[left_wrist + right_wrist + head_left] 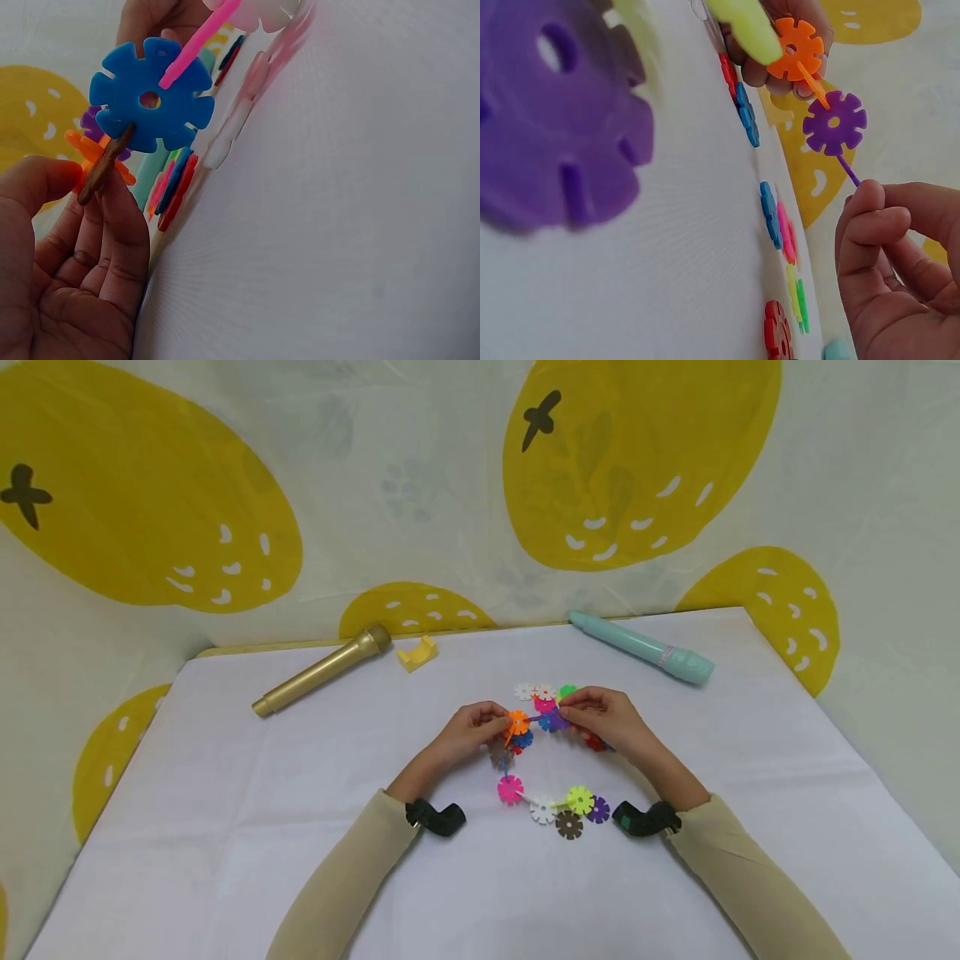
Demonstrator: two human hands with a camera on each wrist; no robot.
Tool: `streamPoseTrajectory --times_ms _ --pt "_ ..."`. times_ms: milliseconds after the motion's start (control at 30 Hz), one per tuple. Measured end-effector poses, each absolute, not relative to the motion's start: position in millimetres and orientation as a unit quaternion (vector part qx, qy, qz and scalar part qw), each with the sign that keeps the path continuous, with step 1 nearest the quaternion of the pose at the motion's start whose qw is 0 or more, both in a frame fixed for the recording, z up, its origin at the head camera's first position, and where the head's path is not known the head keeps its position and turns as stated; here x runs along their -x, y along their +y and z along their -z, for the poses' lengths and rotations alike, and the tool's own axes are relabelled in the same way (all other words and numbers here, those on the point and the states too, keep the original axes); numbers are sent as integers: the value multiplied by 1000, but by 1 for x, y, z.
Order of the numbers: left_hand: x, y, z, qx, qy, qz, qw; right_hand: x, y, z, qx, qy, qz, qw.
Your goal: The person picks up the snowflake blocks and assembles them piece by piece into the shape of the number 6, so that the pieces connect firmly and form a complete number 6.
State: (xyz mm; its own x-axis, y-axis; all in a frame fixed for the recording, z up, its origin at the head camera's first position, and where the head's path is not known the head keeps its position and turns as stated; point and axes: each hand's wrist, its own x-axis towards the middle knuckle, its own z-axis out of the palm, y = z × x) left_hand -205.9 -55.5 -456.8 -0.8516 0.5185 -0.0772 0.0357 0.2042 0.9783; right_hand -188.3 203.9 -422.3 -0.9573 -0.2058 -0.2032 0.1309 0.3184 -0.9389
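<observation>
My left hand point(474, 729) pinches an orange notched disc point(517, 722) between thumb and fingers. Opposite it, my right hand point(607, 714) pinches the edge-on purple piece that slots into a purple notched disc point(835, 124). That disc is joined to the orange one. From the left hand's side a linked chain runs down, with a brown piece point(105, 165) and a blue disc point(124, 94) near the fingers. It continues through a pink disc point(511, 790), a white disc point(543, 810) and a yellow disc point(581, 800) to brown and purple discs near the wrists.
Loose colored discs, including white point(523, 692) and green point(567, 692) ones, lie behind the hands. A gold microphone point(322, 671) and a small yellow bracket-like piece point(417, 653) are at back left. A teal microphone point(641, 646) lies at back right.
</observation>
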Motion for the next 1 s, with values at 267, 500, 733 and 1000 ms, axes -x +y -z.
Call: streamPoseTrajectory --times_ms 267,500,733,1000 --pt "206 -55 458 -193 746 -605 201 187 202 423 24 787 600 143" --pt "207 -54 459 -203 744 -604 203 186 199 425 32 782 605 146" --pt "207 -56 459 -204 753 -590 209 185 194 429 32 774 613 158" --pt "207 -54 459 -189 744 -605 210 184 192 428 33 775 614 144"
